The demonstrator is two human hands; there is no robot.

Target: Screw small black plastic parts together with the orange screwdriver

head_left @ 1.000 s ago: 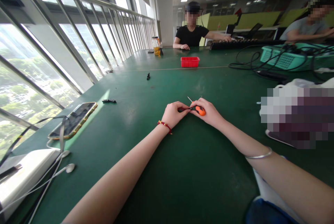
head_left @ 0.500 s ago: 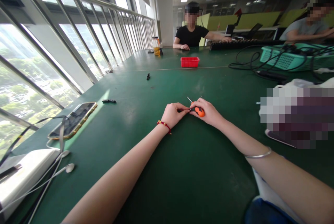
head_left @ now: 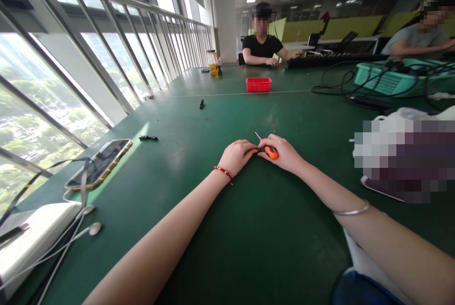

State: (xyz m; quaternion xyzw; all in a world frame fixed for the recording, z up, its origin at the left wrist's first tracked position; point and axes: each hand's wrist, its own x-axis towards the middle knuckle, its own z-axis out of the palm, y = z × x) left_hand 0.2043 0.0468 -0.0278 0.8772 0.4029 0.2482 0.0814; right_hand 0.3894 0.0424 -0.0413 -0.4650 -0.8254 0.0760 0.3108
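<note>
My right hand (head_left: 282, 152) is closed around a screwdriver (head_left: 271, 153) with an orange and black handle. Its thin metal shaft points up and away to the left, past my fingers. My left hand (head_left: 236, 157), with a red beaded string at the wrist, pinches a small dark piece whose kind I cannot make out. The fingertips of both hands meet over the green table (head_left: 249, 229), and they hide most of that piece.
A red tray (head_left: 259, 85) stands ahead. Black parts (head_left: 148, 138) and a phone (head_left: 101, 165) lie left, near earphones (head_left: 94, 228). At right are a teal basket (head_left: 377, 81) with cables and a white bag (head_left: 401, 115). Across the table sits a person (head_left: 262, 46) in black.
My hands have barely moved; the left wrist has turned slightly. The person across the table has shifted to the right and brought their hands together, with something pale yellowish at them.
</note>
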